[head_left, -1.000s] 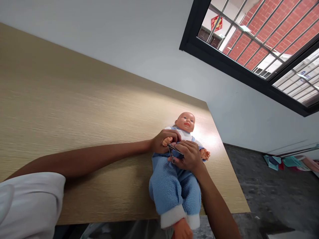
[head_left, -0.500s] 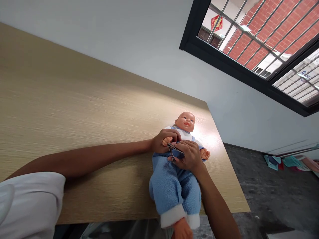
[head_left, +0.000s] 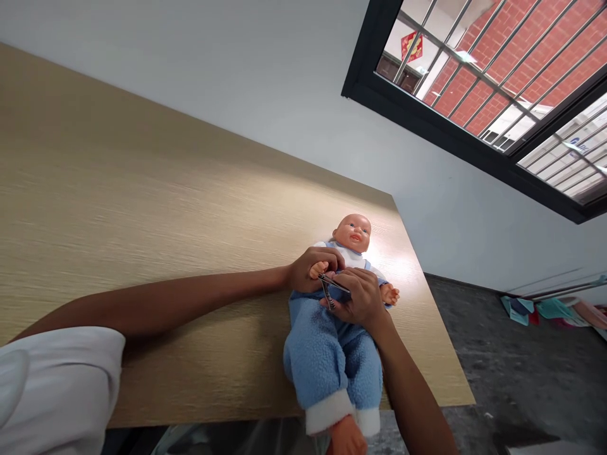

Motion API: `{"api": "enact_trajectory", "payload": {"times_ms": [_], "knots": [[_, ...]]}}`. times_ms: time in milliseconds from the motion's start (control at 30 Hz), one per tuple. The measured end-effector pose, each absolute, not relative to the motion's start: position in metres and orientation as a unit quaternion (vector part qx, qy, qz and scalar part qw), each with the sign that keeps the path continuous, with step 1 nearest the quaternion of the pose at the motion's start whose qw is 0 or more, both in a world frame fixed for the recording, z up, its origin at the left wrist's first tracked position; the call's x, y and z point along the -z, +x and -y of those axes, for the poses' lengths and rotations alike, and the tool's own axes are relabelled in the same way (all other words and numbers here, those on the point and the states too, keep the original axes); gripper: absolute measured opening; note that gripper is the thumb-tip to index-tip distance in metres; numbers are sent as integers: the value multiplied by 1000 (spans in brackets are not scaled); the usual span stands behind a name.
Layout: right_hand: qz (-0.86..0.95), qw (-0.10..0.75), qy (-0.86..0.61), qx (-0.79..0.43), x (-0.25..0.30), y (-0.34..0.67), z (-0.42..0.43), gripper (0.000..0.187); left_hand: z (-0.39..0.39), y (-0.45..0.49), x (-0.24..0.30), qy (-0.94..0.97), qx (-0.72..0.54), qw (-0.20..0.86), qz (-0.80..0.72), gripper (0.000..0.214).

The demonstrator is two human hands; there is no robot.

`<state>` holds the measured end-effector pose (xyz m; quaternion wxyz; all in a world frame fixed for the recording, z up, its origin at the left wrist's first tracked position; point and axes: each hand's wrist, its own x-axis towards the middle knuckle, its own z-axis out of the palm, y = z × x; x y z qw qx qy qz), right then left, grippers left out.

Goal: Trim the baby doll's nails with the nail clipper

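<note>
A baby doll point(head_left: 334, 354) in a blue fleece suit lies face up on the wooden table point(head_left: 142, 208), its feet hanging over the near edge. My left hand point(head_left: 308, 268) is closed round the doll's small right hand. My right hand point(head_left: 363, 297) rests on the doll's chest and grips a metal nail clipper point(head_left: 331, 288), whose jaws point at the doll's fingers. The doll's other hand point(head_left: 391, 294) sticks out to the right.
A grey wall rises behind the table, with a black-framed barred window point(head_left: 478, 76) at the upper right. Dark floor lies to the right of the table, with coloured cloths point(head_left: 545, 309) heaped along the wall.
</note>
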<state>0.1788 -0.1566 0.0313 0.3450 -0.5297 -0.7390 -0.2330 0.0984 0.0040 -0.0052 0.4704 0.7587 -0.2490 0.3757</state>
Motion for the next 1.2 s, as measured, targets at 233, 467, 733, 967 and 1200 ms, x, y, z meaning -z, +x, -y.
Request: {"api": "enact_trajectory", "payload": {"times_ms": [233,467,733,967,1200], "knots": [[740,343,-529,236,-32,178,157,29,-4,99,6,756,-377,471,254,32],[740,345,-523,243,-33,178,156,30,-4,99,7,762,-371,472,245,32],[738,344,-531,236,-30,179,156,30,-4,99,6,757,-374,474,249,30],[744,345,-525,228,-29,180,157,29,-4,98,5,761,-369,473,246,32],[743,346,-525,229,-30,180,157,29,-4,98,5,762,-371,473,242,33]]}}
